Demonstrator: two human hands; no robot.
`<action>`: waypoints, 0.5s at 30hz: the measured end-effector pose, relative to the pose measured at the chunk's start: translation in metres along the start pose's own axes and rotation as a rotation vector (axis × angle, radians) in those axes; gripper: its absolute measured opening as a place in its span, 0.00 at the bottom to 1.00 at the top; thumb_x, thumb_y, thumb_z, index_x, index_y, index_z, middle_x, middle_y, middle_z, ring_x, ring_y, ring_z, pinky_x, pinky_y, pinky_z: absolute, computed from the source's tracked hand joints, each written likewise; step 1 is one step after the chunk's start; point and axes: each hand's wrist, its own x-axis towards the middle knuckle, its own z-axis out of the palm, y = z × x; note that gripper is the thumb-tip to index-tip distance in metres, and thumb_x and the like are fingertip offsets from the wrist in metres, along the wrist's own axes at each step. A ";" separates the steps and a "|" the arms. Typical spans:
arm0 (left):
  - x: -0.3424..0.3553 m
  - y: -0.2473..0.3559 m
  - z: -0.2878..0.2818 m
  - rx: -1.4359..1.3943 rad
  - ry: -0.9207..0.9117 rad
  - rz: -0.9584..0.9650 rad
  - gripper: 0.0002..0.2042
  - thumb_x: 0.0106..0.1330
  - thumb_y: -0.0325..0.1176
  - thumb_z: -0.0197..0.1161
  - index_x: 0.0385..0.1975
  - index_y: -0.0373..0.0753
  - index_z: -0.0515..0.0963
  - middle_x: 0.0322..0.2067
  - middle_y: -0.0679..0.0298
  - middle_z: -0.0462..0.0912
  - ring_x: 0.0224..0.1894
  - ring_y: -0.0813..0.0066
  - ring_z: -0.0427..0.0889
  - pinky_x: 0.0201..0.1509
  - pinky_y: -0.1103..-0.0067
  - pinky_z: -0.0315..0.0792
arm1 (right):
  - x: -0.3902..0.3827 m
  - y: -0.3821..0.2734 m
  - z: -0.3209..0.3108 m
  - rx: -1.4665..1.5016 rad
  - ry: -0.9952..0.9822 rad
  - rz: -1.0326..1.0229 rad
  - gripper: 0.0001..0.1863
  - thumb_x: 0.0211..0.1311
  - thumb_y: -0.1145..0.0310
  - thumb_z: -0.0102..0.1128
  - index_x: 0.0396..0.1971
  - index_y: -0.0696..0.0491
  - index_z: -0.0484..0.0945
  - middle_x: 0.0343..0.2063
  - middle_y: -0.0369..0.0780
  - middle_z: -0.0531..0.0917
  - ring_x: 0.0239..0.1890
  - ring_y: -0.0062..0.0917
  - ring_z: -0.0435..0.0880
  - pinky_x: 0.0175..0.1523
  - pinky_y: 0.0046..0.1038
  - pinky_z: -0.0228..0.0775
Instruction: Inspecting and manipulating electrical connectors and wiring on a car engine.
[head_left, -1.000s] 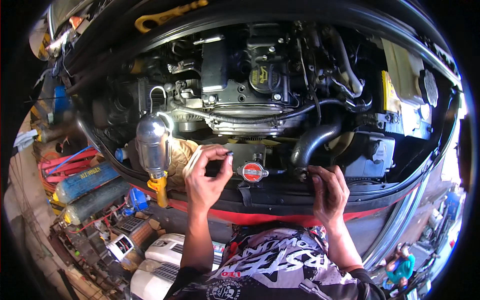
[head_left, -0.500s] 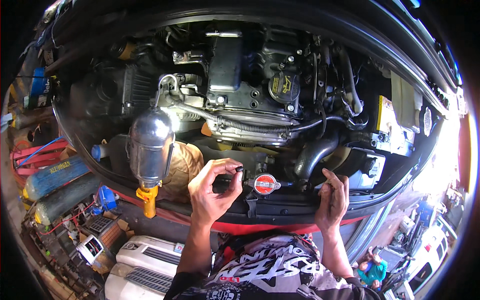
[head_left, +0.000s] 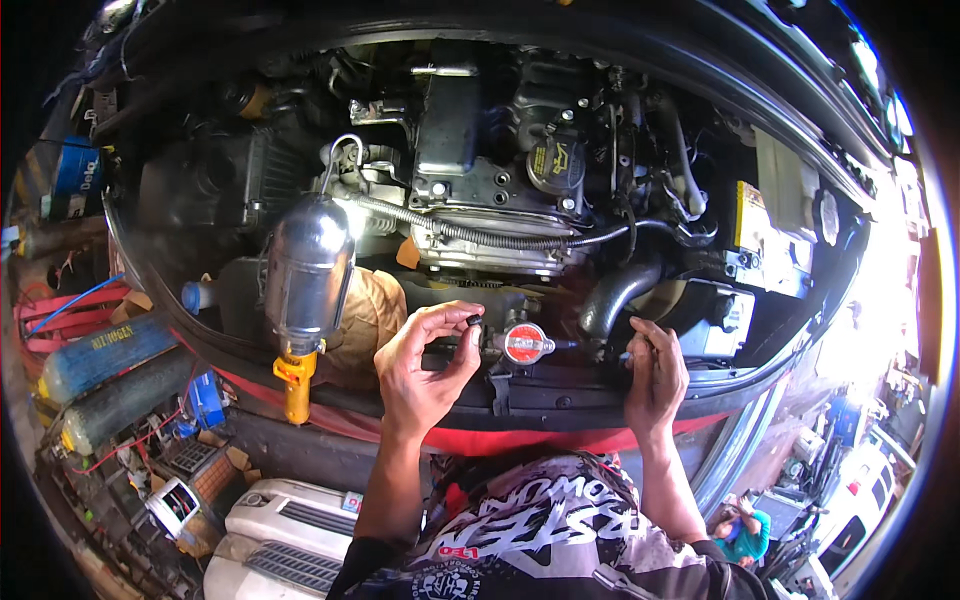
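Observation:
My left hand (head_left: 425, 365) pinches a small black piece (head_left: 474, 321) between thumb and forefinger, just left of the radiator cap. The piece is too small to name more closely. The round radiator cap (head_left: 524, 343), with a red and white top, sits on its neck near the front edge of the engine bay. To its right, my right hand (head_left: 655, 380) is closed, fingers curled and thumb against them, in front of the thick black radiator hose (head_left: 612, 300). Whatever it might hold is hidden.
A caged work lamp (head_left: 309, 270) with a yellow handle hangs by its hook left of my left hand. Behind stand the engine with its black oil filler cap (head_left: 556, 166) and, at right, a battery (head_left: 775, 250). A person (head_left: 740, 530) in green is at lower right.
The whole view has shifted slightly, with the engine a little further left and up. My left hand keeps its pinch on the black piece. My right hand's fingers look slightly more curled.

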 end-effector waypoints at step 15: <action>-0.103 0.059 0.024 -0.390 -0.091 -0.138 0.08 0.78 0.23 0.62 0.52 0.29 0.79 0.48 0.51 0.89 0.41 0.74 0.89 0.50 0.76 0.84 | -0.062 -0.048 -0.021 0.851 -0.300 0.224 0.11 0.82 0.69 0.60 0.55 0.58 0.83 0.38 0.35 0.89 0.37 0.12 0.80 0.43 0.19 0.75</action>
